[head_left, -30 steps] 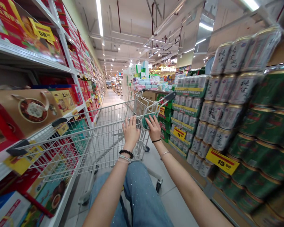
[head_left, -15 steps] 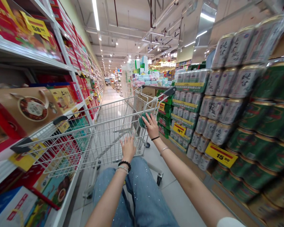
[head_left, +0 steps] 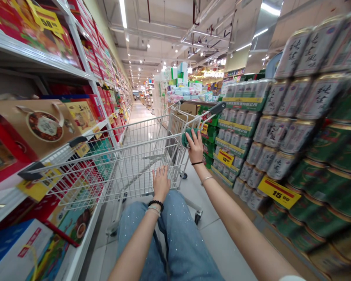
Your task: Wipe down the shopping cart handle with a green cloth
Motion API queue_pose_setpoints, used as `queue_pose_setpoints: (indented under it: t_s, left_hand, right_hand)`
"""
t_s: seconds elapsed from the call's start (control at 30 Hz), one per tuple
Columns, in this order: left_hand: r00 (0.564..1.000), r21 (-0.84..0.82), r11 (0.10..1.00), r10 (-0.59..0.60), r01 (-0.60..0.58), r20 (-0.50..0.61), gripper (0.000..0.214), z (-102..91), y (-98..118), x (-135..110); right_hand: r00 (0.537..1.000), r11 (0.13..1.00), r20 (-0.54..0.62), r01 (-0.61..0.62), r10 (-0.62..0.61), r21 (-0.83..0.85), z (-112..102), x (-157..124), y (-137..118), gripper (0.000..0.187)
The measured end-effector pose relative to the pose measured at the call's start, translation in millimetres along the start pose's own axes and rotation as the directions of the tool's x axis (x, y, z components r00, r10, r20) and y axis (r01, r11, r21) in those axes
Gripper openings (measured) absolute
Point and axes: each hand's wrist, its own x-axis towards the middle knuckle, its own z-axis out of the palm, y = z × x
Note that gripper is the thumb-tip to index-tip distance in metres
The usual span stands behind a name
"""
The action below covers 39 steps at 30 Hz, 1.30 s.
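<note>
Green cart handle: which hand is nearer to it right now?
Right. The right hand is closed on the green cart handle. The left hand is lower, fingers up against the cart's wire back, clear of the handle.

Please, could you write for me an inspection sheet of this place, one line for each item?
Surface: grey tiled floor.
Job's things: wire cart with a green handle.
Clutter: nothing seen.
Grippers: right hand closed on the handle; left hand open against the cart's rear wires.
Cables: nothing seen.
Surroundings: boxes on shelves at the left; stacked cans with yellow price tags at the right.
</note>
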Motion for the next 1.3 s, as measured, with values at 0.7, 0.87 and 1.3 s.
queue_pose_setpoints:
  t_s: [0.7,0.87,1.3]
  left_hand:
    - [1.000,-0.032,0.999,0.013,-0.014,-0.018,0.068,-4.1,-3.8,0.5]
    - [0.998,-0.043,0.998,0.037,-0.039,-0.047,0.068,3.0,-6.0,-1.1]
    - [0.994,-0.071,0.996,0.044,-0.051,-0.096,0.065,8.9,-8.9,-0.3]
  right_hand:
    - [1.000,0.998,0.018,0.021,-0.022,0.054,2.5,-37.3,-23.9,0.064]
    - [0.996,0.990,0.071,0.048,-0.058,0.134,-13.3,-35.3,-11.6,0.066]
    - [0.999,0.993,0.049,-0.022,0.016,0.113,32.4,-100.4,-12.6,0.064]
